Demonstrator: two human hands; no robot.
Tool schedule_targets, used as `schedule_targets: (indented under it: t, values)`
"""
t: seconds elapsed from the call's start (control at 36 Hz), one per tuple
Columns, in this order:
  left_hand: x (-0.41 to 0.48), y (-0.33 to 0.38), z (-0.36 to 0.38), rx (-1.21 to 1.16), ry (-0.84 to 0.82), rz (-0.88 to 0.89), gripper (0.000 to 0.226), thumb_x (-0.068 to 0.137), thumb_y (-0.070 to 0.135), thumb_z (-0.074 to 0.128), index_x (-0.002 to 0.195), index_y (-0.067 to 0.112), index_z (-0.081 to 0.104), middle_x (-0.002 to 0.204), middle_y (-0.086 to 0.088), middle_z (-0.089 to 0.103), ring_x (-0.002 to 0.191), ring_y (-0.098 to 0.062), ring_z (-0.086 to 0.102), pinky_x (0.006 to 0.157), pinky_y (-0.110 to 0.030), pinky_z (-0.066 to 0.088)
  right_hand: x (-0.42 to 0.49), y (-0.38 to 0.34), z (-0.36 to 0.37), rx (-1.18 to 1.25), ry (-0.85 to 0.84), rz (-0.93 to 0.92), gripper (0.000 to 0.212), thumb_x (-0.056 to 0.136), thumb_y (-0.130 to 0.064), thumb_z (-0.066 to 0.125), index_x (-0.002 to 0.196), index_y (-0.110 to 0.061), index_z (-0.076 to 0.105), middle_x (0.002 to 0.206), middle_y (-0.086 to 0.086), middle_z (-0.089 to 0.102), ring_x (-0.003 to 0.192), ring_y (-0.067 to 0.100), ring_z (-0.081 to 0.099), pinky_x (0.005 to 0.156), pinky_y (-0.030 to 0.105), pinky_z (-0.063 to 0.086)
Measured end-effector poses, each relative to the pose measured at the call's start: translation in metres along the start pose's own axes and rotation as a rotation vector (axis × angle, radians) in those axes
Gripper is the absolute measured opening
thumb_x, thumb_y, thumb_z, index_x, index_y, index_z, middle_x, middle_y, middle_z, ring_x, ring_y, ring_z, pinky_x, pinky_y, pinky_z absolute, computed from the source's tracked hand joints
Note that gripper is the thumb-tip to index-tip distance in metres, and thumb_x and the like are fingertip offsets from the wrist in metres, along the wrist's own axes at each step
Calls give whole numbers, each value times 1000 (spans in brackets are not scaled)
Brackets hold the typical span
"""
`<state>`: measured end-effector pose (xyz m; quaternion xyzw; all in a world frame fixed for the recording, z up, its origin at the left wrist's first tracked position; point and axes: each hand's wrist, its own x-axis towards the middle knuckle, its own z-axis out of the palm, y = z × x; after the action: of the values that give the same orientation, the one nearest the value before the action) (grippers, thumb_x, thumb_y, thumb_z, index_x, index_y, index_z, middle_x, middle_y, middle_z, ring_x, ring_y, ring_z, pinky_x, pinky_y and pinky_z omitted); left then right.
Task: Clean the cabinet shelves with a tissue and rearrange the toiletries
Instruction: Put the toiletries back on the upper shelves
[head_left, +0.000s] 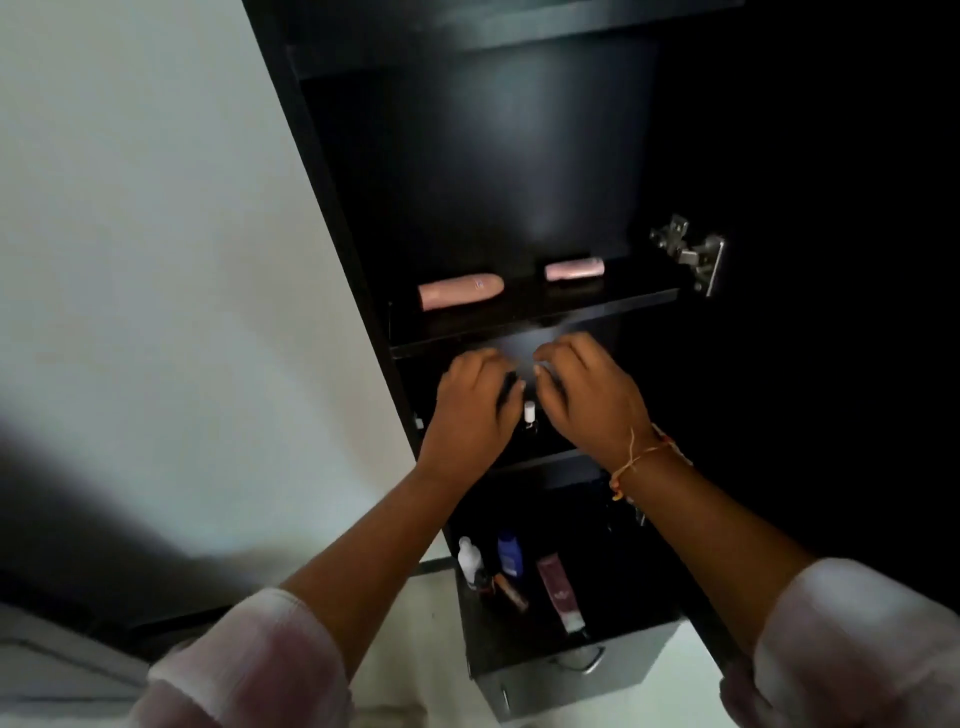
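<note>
I'm taking the small white-capped bottle (529, 413) as my marker. It stands upright on the middle shelf of the dark cabinet (332, 218), and both hands are in there with it. The left hand (475, 415) is just to its left and the right hand (589, 400) just to its right, with their fingertips nearly meeting above the cap. Both sets of fingers are curled downward. Something dark sits under the left fingers, but the shelf is too dim for me to tell whether either hand is actually gripping anything. I see no tissue, though it may be bunched inside a palm.

Above the bottle, on the next shelf up, two pink tubes lie on their sides: one up and to the left (461, 291), one up and to the right (574, 269). Their long axes run left to right along the shelf. Below the bottle, in the lowest compartment, are a white bottle (469, 561), a blue bottle (510, 555) and a dark red tube (558, 587) that lies pointing toward me.

The next move depends on that gap between the hands. The little bottle sits right under it, about equally near each thumb, so I judge either hand could pinch its cap from above. Since it stands upright and is narrow, a sideways brush from a knuckle would likely tip it over. If the pink tubes go next, each hand has one almost straight above it.
</note>
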<state>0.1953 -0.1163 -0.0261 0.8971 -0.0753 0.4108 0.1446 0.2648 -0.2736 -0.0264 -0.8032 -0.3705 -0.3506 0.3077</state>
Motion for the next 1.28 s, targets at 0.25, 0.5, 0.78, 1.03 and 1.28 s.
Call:
schedule_targets:
  t: [0.25,0.5,0.78,1.03,1.28]
  values:
    - [-110,2,31,-148,-235,-161,13,93,22,59,103,14,61,102,-1,59,97,-15,53,89,-22,40,-108,-14,32,32,-321,189,13,95,-26,55,91,-20,65,92,-2,62,80,18,62,67,29,52]
    - [-211,-14,49,-186,-384,-853,15,91,19,63,105,14,63,104,-1,58,94,-18,60,83,-29,51,-191,3,81,91,-746,503,18,95,-28,52,102,-18,65,105,6,62,88,28,63,71,31,49]
    - [-241,-39,68,-136,-440,-988,46,90,24,68,131,9,52,125,-7,54,110,-22,57,94,-38,50,-223,9,130,120,-899,629,47,93,-31,60,136,-18,48,138,12,47,112,35,59,87,40,53]
    - [-235,-57,88,-100,-503,-968,55,90,25,66,141,19,46,134,-8,52,116,-21,56,98,-35,50,-218,11,164,154,-962,566,55,93,-33,61,143,-21,41,144,12,39,120,33,54,94,37,52]
    - [-231,-65,106,-85,-556,-953,47,90,19,67,135,19,55,128,-9,55,112,-22,57,91,-25,45,-217,19,182,159,-994,508,50,93,-30,62,140,-25,46,137,10,45,118,33,55,91,36,53]
